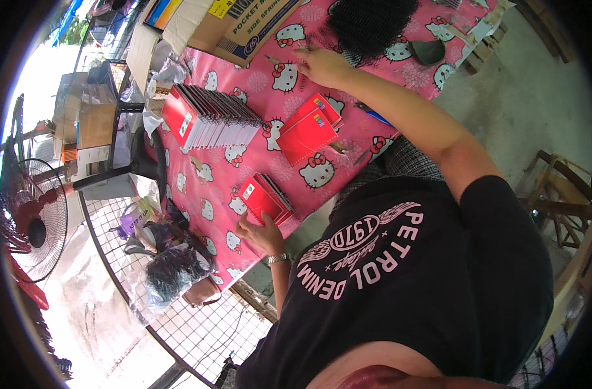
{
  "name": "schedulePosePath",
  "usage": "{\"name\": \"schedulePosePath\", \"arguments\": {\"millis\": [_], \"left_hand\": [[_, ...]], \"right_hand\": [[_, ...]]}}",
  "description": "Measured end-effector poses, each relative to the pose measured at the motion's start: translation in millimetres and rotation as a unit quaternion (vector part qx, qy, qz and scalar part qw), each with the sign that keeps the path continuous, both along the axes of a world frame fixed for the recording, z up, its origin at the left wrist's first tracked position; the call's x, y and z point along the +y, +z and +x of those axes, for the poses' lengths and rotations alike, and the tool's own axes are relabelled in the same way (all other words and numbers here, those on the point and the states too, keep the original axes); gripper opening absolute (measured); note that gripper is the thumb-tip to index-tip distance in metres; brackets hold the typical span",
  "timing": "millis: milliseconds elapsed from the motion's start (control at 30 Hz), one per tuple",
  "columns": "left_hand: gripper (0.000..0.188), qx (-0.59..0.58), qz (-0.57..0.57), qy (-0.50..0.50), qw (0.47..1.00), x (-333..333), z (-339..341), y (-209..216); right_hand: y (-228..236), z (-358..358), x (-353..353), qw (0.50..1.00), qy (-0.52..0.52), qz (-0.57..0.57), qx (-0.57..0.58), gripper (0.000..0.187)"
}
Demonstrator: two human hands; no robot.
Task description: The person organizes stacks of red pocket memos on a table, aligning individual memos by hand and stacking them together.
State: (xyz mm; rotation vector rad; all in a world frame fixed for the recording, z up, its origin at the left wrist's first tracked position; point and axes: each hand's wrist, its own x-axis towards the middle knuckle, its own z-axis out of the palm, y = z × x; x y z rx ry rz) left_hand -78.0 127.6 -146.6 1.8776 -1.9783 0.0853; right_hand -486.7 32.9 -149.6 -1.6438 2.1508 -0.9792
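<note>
At the near left edge of the table, my left hand (262, 235) with a wristwatch rests its thumb and fingers around the near end of a small stack of red spiral notebooks (265, 200). My right hand (327, 67) is stretched far across the table, its fingers drawn together beside a pile of black binding coils (372, 27). What it pinches is too small to make out. Between my hands lie red notebook covers (307, 135), overlapping each other. A long row of bound red notebooks (208, 117) stands stacked to the left.
A pink patterned cloth (231, 217) covers the table. Blue-handled pliers (374, 114) lie near its edge, and a dark green scoop-like dish (427, 52) sits at the far right. A cardboard box (244, 29) stands at the back. Left of the table are a fan (36, 223) and plastic bags (176, 275).
</note>
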Motion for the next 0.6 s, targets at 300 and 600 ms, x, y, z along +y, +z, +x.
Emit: {"name": "schedulePosePath", "arguments": {"millis": [300,600], "left_hand": [[0.036,-0.071,0.041,-0.423,0.902,-32,-168,17],[0.022,-0.065,0.028,-0.508,0.859,-68,-172,48]], "right_hand": [[-14,-15,-39,0.867,-0.069,0.078,-0.487,0.044],[6,-38,52,0.993,-0.009,0.071,-0.096,0.066]]}}
